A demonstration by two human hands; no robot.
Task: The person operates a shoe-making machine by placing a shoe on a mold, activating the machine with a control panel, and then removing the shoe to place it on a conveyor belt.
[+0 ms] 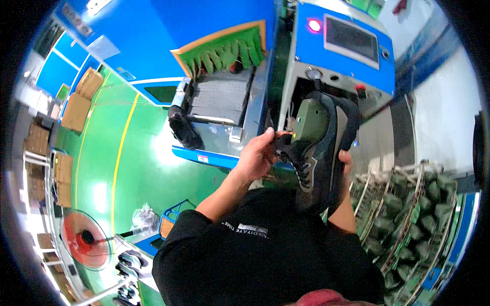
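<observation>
A dark shoe (319, 178) with laces is held up in front of my chest, its opening turned away from me. Inside it sits a green shoe last (310, 122) with small holes in its top. My left hand (258, 155) pinches the shoe near its tongue, fingers closed at the collar edge. Around the other side, my right hand (345, 162) grips the shoe; most of its fingers are hidden behind it. Another black shoe (184, 127) is at the near left corner of a grey conveyor (219, 97), apart from my hands.
A blue machine with a green strip curtain (224, 51) stands over the conveyor. Beyond the shoe is a control panel with a dark screen (352, 41) and lit red lamp. A rack of green lasts (418, 224) stands right; a red fan (87, 238) and cartons (76, 111) left.
</observation>
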